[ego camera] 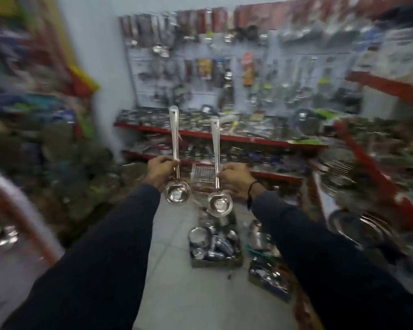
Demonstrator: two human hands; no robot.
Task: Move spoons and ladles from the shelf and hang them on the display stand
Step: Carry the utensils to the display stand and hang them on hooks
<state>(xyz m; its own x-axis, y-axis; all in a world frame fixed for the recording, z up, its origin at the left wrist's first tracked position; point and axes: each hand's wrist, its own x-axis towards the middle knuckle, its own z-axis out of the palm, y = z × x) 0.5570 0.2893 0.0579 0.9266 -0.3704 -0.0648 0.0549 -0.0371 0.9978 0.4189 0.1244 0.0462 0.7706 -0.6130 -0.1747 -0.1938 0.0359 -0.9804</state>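
No readable text on the blurred packets [204,67] or shelves [224,135].

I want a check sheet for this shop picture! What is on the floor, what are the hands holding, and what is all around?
Surface: pale tiled floor, bare in the middle.
Job's things: two steel ladles, held upright with bowls down; left ladle, right ladle.
Display stand: wire wall rack ahead, already hung with utensils; blurred.
Clutter: boxes of steel ware on the floor.
Grippers: left hand closed on the left ladle's handle; right hand closed on the right ladle's handle, a dark band at its wrist.
Cables: nothing seen.
Surroundings: red shelves full of kitchenware; much is motion-blurred.
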